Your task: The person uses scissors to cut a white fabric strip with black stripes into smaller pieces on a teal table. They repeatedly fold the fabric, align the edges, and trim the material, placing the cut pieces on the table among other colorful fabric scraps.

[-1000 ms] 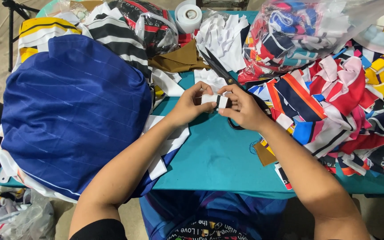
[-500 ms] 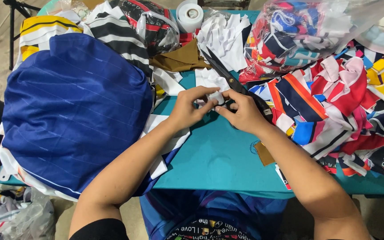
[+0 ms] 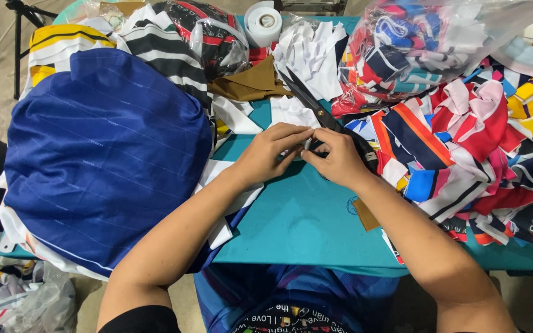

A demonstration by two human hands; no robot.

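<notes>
My left hand (image 3: 271, 151) and my right hand (image 3: 335, 158) meet over the teal table (image 3: 303, 222), fingertips pinched together on a small white fabric piece (image 3: 306, 146) that is mostly hidden between them. Black scissors (image 3: 316, 111) lie just behind my right hand, blades pointing to the far left. A few white fabric pieces (image 3: 291, 111) lie beyond my fingers.
A large blue striped cloth (image 3: 103, 154) covers a heap at the left. Colourful fabric strips (image 3: 470, 142) pile up at the right, with a clear plastic bag of scraps (image 3: 414, 46) behind. A white tape roll (image 3: 262, 21), brown cloth (image 3: 248, 83) and white cut pieces (image 3: 313, 49) lie at the back.
Both hands have closed tighter around the white piece and shifted slightly toward the table; the piece shows less than before.
</notes>
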